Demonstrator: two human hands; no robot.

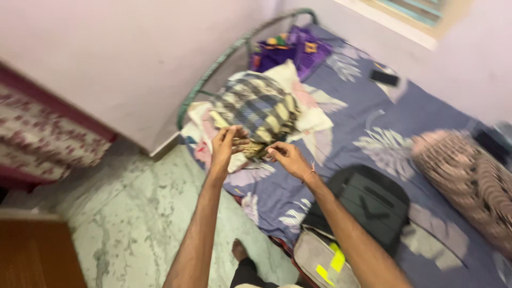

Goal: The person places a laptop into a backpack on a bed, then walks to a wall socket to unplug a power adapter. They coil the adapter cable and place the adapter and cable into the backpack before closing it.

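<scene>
Hands: left hand (226, 143) and right hand (284, 156) pinch checked cloth (258, 109) | grip detail blurred | bed (426, 112) cropped

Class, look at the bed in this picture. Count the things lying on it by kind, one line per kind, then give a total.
Checked cloths, with both hands on it: 1
Purple cloths: 1
Phones: 1
Black bags: 1
Grey pouches with yellow marks: 1
Patterned pillows: 1
Total: 6
</scene>
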